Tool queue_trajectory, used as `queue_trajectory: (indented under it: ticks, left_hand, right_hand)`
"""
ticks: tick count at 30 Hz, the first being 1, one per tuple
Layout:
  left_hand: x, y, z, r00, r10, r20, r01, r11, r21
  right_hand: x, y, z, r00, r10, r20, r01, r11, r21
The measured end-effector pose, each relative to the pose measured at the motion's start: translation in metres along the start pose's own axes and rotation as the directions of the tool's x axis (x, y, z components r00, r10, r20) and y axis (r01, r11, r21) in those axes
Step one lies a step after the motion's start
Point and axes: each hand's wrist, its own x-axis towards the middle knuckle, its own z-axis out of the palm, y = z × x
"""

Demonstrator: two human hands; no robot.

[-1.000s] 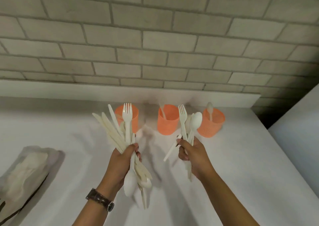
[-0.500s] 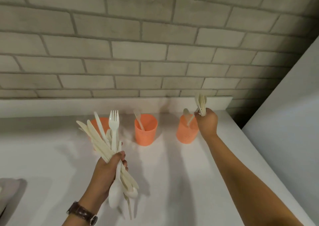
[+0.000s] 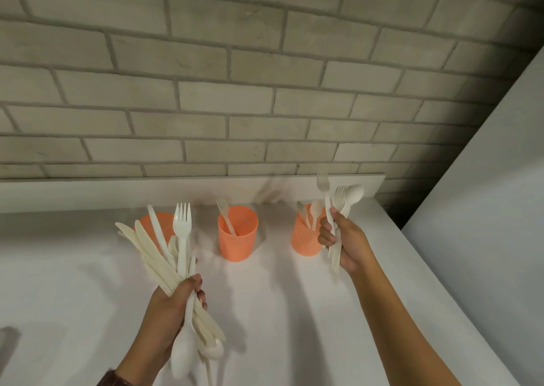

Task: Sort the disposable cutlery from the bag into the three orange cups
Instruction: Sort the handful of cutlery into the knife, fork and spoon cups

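Orange cups (image 3: 238, 240) x3, mid holds 1 fork (image 3: 225, 218)

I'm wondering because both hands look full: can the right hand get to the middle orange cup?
Probably yes. The right hand is held beside the right orange cup, gripping forks and a spoon; the middle orange cup stands open-topped, with bare counter in front. It need only pass the right cup.

bare forearms (image 3: 391, 306), dark brown strap (image 3: 114, 381) on left wrist.
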Motion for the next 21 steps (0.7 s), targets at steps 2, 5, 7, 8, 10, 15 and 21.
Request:
queue_trajectory:
  ticks: [2, 5, 7, 8, 10, 15, 21]
  left_hand:
    - [-0.001, -0.001, 0.000, 1.000, -0.002, 0.007, 0.002, 1.000, 0.003]
    - [-0.003, -0.001, 0.000, 1.000, -0.002, 0.015, 0.002, 1.000, 0.008]
    - [-0.003, -0.001, -0.002, 1.000, 0.000, 0.012, -0.001, 1.000, 0.013]
    - [-0.004, 0.000, -0.003, 1.000, 0.001, 0.008, -0.001, 1.000, 0.012]
    - [-0.005, 0.001, -0.005, 1.000, 0.002, -0.004, -0.002, 1.000, 0.016]
    - [-0.006, 0.006, -0.014, 1.000, 0.015, -0.020, -0.014, 1.000, 0.011]
    - [-0.006, 0.006, -0.031, 0.997, 0.021, -0.074, -0.021, 1.000, 0.000]
  right_hand:
    - [-0.005, 0.001, 0.001, 1.000, 0.000, 0.025, -0.001, 1.000, 0.030]
    - [-0.009, 0.000, 0.004, 0.999, -0.042, -0.024, 0.041, 0.997, -0.059]
    - [-0.009, -0.003, 0.006, 0.995, -0.083, -0.051, 0.077, 0.991, -0.113]
    - [-0.008, -0.004, 0.008, 0.993, -0.100, -0.060, 0.092, 0.989, -0.116]
    - [-0.005, -0.005, 0.012, 0.989, -0.125, -0.081, 0.115, 0.986, -0.119]
    - [0.012, 0.001, 0.049, 0.982, -0.151, -0.115, 0.130, 0.976, -0.173]
    - [0.040, 0.026, 0.108, 0.973, -0.193, -0.126, 0.157, 0.956, -0.248]
